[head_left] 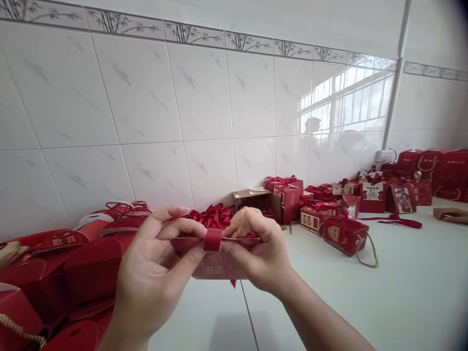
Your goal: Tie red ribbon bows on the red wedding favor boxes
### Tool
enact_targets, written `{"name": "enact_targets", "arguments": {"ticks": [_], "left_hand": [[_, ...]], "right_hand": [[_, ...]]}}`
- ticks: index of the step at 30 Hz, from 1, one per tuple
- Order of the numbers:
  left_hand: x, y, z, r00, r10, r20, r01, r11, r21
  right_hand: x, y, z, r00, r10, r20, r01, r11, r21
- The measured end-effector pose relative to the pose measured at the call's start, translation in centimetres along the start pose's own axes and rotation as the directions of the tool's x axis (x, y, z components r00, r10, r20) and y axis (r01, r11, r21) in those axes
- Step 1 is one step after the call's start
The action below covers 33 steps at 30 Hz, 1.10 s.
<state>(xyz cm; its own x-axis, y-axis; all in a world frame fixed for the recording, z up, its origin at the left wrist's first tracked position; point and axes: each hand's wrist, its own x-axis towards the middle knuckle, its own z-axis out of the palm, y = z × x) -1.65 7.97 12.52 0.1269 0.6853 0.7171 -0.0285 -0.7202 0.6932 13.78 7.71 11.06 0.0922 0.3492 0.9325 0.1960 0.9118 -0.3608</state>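
In the middle of the head view a small red gift box (219, 269) is held up above the white tabletop, its top edge toward me. A flat red ribbon (213, 240) crosses over that edge. My left hand (153, 268) pinches the edge just left of the ribbon, thumb in front and fingers behind. From the other side my right hand (261, 248) grips the edge close to the ribbon, thumb also in front. A red ribbon tip (233, 283) shows below the box. Its far side is hidden.
Red cartons (91, 265) crowd the left, with another person's hand (10, 253) there. Red ribbons (215, 215) lie behind my hands, beside an open cardboard box (239, 196). Several finished-looking gift boxes (343, 234) stand right, before the tiled wall. Another hand (449, 214) rests far right.
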Motion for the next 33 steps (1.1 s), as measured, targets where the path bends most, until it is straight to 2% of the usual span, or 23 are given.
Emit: {"name": "enact_targets", "arguments": {"ticks": [4, 7, 10, 13, 15, 18, 21, 24, 27, 30, 33], "left_hand": [[0.2, -0.4, 0.7, 0.993, -0.078, -0.091, 0.074, 0.996, -0.049], [0.5, -0.6, 0.4, 0.994, -0.07, -0.087, 0.069, 0.997, -0.018], [0.8, -0.5, -0.1, 0.995, -0.084, -0.061, 0.086, 0.996, 0.027], [1.0, -0.3, -0.2, 0.986, -0.147, -0.084, 0.152, 0.986, 0.065], [1.0, -0.3, 0.0, 0.983, -0.159, -0.089, 0.168, 0.98, 0.102], [1.0, -0.7, 0.3, 0.994, -0.099, -0.045, 0.105, 0.977, 0.187], [1.0, -1.3, 0.5, 1.0, -0.008, 0.003, 0.007, 0.97, 0.243], [1.2, -1.8, 0.6, 0.999, 0.032, 0.023, -0.036, 0.975, 0.221], [1.3, -2.1, 0.6, 0.998, 0.049, 0.031, -0.055, 0.974, 0.218], [1.2, -2.3, 0.5, 0.998, 0.035, 0.057, -0.049, 0.964, 0.261], [1.1, -2.1, 0.4, 0.997, -0.018, 0.068, -0.004, 0.953, 0.302]], "right_hand": [[0.2, 0.5, 0.2, 0.994, 0.109, 0.005, -0.109, 0.993, 0.037], [0.3, 0.9, 0.3, 0.982, 0.186, 0.032, -0.188, 0.978, 0.085], [0.4, 1.2, 0.1, 0.957, 0.261, 0.127, -0.28, 0.945, 0.167], [0.6, 1.1, -0.4, 0.907, 0.353, 0.229, -0.399, 0.895, 0.201], [0.7, 1.0, -0.9, 0.868, 0.419, 0.267, -0.465, 0.874, 0.142], [0.8, 1.0, -1.7, 0.814, 0.502, 0.292, -0.535, 0.844, 0.042], [1.0, 1.4, -2.1, 0.754, 0.573, 0.32, -0.615, 0.788, 0.036], [1.2, 1.6, -2.1, 0.713, 0.573, 0.404, -0.647, 0.759, 0.065], [1.2, 1.7, -2.0, 0.712, 0.535, 0.454, -0.635, 0.767, 0.093], [1.2, 1.9, -2.2, 0.726, 0.518, 0.452, -0.618, 0.78, 0.098], [1.2, 2.2, -2.4, 0.691, 0.527, 0.495, -0.642, 0.762, 0.085]]}}
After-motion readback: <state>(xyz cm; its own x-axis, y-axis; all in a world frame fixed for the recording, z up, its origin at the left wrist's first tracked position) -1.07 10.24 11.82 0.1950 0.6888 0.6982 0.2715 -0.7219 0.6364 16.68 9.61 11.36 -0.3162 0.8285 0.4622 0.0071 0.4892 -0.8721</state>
